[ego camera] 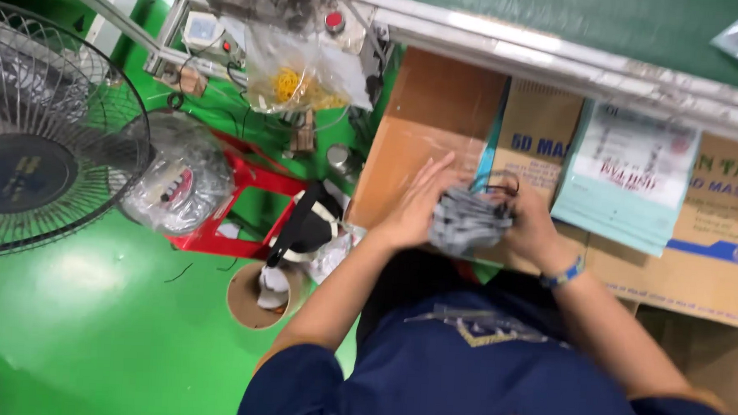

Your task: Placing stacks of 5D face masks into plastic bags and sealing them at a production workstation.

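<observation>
Hands [477, 212] over cardboard boxes [439, 127], green floor [90, 320]

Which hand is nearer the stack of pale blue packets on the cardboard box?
Right hand: it sits just left of the pale blue packets. The left hand is farther left, beyond the grey masks.
</observation>
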